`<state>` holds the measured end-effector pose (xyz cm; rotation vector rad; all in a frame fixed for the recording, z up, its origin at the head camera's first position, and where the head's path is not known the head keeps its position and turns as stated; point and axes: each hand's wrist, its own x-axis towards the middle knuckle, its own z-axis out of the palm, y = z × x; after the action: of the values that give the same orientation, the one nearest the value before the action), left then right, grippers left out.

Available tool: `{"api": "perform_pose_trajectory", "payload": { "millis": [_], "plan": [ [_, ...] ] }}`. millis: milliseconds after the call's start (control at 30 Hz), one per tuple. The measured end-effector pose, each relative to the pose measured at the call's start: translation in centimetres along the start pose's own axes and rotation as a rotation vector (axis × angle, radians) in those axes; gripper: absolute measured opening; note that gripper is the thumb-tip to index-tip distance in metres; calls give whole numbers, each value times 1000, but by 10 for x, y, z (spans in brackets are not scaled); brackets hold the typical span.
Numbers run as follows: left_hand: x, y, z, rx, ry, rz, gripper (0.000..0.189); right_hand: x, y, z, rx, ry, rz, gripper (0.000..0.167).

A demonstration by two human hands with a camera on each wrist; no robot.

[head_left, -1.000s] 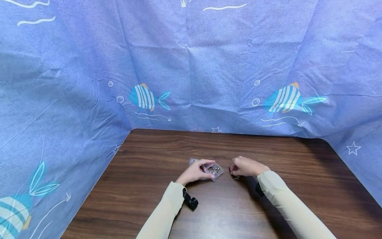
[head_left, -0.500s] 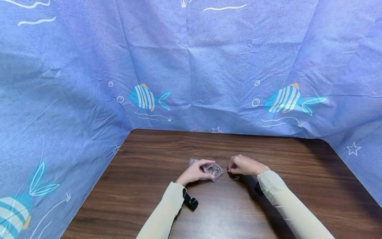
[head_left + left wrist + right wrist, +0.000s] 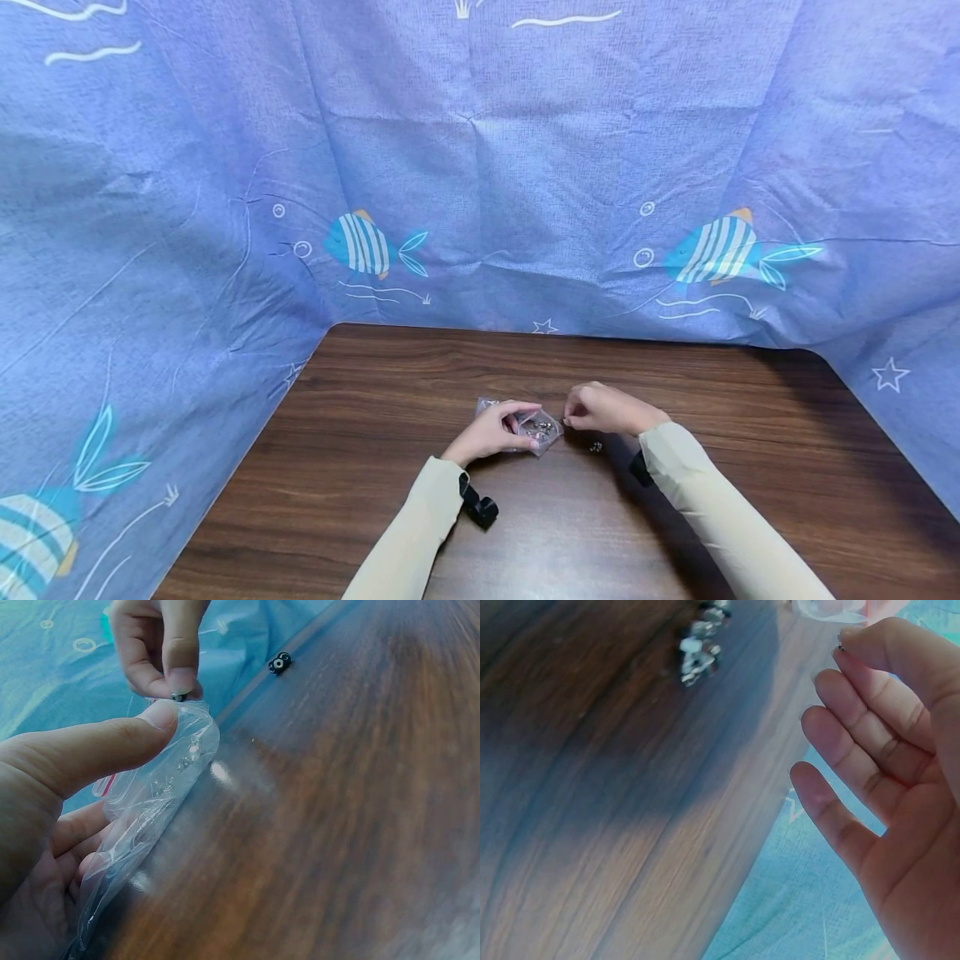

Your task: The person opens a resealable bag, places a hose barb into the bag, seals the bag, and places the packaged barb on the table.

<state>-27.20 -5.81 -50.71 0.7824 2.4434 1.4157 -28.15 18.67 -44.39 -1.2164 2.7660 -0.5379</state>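
My left hand point(image 3: 491, 433) holds a clear plastic zip bag point(image 3: 150, 799) between thumb and fingers, its mouth spread apart. Several small shiny metal pieces point(image 3: 543, 427) lie inside the bag. Just right of the bag's mouth is my right hand point(image 3: 611, 410), its thumb and index finger pinching a tiny dark piece point(image 3: 178, 697). In the right wrist view its other fingers point(image 3: 847, 757) are loosely bent and hold nothing. A small cluster of silver and black metal pieces point(image 3: 697, 646) sits on the table below the right hand; their exact kind is too small to tell.
The brown wood-grain table point(image 3: 360, 500) carries the bag and the pieces. A blue fish-print cloth point(image 3: 540, 192) hangs behind and beside it. Black wrist straps point(image 3: 480, 507) show near both sleeves.
My right hand has moved left and slightly away from me, off the cluster and up to the bag's mouth, with the tiny piece. The left hand and the bag have stayed put.
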Motion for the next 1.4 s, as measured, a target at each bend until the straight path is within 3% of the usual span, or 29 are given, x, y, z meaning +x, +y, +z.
{"api": "perform_pose_trajectory", "payload": {
  "millis": [400,933,1400],
  "plan": [
    [0,0,0,1,-9,-1,58,10,-10,-2,-17,31,-39,4],
    [0,0,0,3,-6,-5,58,18,-16,1,-22,14,-30,5],
    [0,-5,-1,3,-7,60,58,21,-19,2,-21,-6,-21,5]
  ]
}}
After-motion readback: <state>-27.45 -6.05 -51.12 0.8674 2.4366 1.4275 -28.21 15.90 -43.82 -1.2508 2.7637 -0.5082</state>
